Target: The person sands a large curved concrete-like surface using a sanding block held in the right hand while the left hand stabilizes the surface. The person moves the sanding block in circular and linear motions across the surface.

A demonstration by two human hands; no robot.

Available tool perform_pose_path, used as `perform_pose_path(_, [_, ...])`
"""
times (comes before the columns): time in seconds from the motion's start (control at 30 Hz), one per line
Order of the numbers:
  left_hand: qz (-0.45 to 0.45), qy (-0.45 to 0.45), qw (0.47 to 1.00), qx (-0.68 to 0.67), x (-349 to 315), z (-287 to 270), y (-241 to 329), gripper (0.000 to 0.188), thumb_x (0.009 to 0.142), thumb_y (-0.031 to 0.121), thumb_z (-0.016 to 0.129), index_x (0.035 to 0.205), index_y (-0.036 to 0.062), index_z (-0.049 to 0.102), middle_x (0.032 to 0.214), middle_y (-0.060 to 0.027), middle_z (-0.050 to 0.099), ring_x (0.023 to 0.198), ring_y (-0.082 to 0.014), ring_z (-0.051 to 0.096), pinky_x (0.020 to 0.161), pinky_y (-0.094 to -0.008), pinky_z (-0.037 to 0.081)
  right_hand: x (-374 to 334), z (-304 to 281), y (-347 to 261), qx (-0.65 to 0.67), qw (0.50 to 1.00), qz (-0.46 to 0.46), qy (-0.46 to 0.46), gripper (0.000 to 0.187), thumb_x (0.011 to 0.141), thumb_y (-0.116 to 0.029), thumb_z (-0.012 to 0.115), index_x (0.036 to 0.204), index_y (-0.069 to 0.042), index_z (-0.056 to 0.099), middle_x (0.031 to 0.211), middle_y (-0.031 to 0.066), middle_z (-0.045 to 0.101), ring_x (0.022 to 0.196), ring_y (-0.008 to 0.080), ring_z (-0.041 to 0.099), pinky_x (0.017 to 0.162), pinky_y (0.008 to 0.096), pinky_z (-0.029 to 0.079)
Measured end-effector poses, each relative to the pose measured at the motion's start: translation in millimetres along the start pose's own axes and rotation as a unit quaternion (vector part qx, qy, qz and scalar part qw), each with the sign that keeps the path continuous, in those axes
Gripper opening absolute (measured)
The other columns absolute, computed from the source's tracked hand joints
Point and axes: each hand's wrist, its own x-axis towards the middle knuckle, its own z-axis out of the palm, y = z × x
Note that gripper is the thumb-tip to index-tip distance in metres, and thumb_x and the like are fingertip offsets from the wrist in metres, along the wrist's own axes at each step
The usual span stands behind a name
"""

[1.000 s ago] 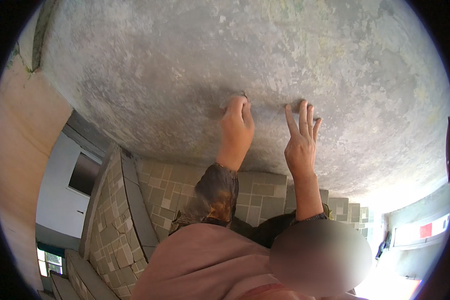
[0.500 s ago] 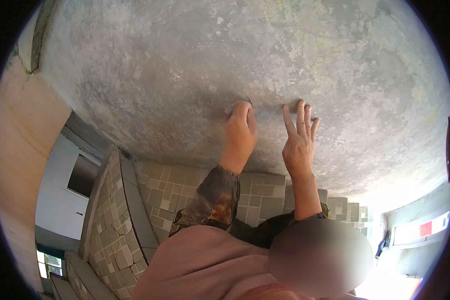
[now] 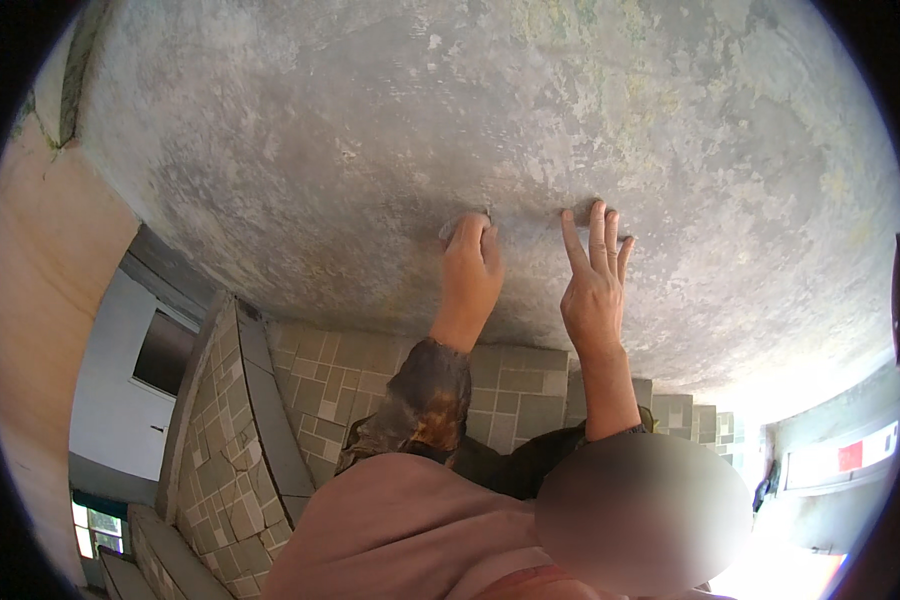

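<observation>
Against a mottled grey plaster wall [image 3: 390, 110], my left hand [image 3: 470, 275] is closed, with its knuckles close to the surface. A small, thin greyish piece [image 3: 448, 229] peeks out beside its fingers; most of it is hidden, so its kind is unclear. To the right, my right hand [image 3: 594, 295] is open with fingers spread, their tips resting on the same wall. Nothing shows in the right hand. Both forearms reach up from below, the left in a dark patterned sleeve [image 3: 425, 390].
Grey stone-look tiles [image 3: 515, 400] cover the floor below the wall. A low tiled side wall [image 3: 220, 450] and a white door [image 3: 120, 390] are at the left. Steps [image 3: 675, 415] lead off toward bright light at the right.
My left hand has shifted slightly left and down along the wall, still closed on the greyish piece. The right hand's fingertips stay in nearly the same place.
</observation>
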Motion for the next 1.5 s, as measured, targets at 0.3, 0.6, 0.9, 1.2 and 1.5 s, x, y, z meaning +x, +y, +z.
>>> perform_pose_path(0.3, [0.015, 0.045, 0.999, 0.021, 23.5, -15.1, -23.7, 0.004, 0.094, 0.001, 0.058, 0.093, 0.0019, 0.053, 0.083, -0.0150, 0.059, 0.074, -0.0313, 0.061, 0.067, -0.0352, 0.048, -0.4, 0.7, -0.2, -0.010, 1.000, 0.001, 0.001, 0.085, 0.075, 0.021, 0.042, 0.149, -0.020, 0.044, 0.163, 0.0114, 0.022, 0.150, 0.0347, 0.023, 0.121, 0.0610, 0.019])
perform_pose_path(0.6, [0.030, 0.026, 0.998, 0.058, 8.6, -22.3, -30.7, 0.003, 0.097, 0.005, 0.056, 0.095, 0.0030, 0.054, 0.079, -0.0115, 0.060, 0.071, -0.0251, 0.063, 0.064, -0.0343, 0.050, -0.1, 0.5, -0.2, -0.022, 1.000, 0.001, -0.003, 0.087, 0.074, 0.022, 0.042, 0.151, -0.021, 0.042, 0.164, 0.0112, 0.021, 0.150, 0.0342, 0.022, 0.121, 0.0608, 0.019])
perform_pose_path(0.9, [-0.024, 0.010, 0.998, 0.065, -1.5, -30.5, -40.9, 0.004, 0.095, 0.003, 0.058, 0.097, 0.0028, 0.054, 0.084, -0.0140, 0.061, 0.076, -0.0319, 0.062, 0.069, -0.0367, 0.049, -0.4, 0.8, -0.1, -0.014, 1.000, 0.000, -0.001, 0.089, 0.073, 0.022, 0.043, 0.151, -0.021, 0.041, 0.164, 0.0113, 0.021, 0.150, 0.0344, 0.022, 0.120, 0.0612, 0.020])
perform_pose_path(1.2, [0.016, 0.050, 0.994, 0.095, 16.0, -44.6, -59.4, 0.004, 0.096, 0.006, 0.057, 0.097, 0.0029, 0.054, 0.078, -0.0115, 0.060, 0.067, -0.0260, 0.062, 0.064, -0.0341, 0.049, -0.7, 1.5, 1.0, -0.023, 1.000, 0.000, -0.003, 0.088, 0.074, 0.021, 0.043, 0.151, -0.021, 0.041, 0.164, 0.0104, 0.020, 0.150, 0.0336, 0.021, 0.121, 0.0600, 0.018])
perform_pose_path(1.5, [-0.025, 0.017, 0.997, 0.072, -8.8, -45.9, -62.6, 0.005, 0.094, 0.001, 0.057, 0.096, 0.0008, 0.053, 0.087, -0.0157, 0.061, 0.080, -0.0364, 0.062, 0.072, -0.0382, 0.049, -0.4, 2.0, 0.3, -0.029, 1.000, 0.003, -0.006, 0.089, 0.075, 0.021, 0.042, 0.152, -0.023, 0.039, 0.165, 0.0097, 0.019, 0.150, 0.0338, 0.020, 0.122, 0.0599, 0.018])
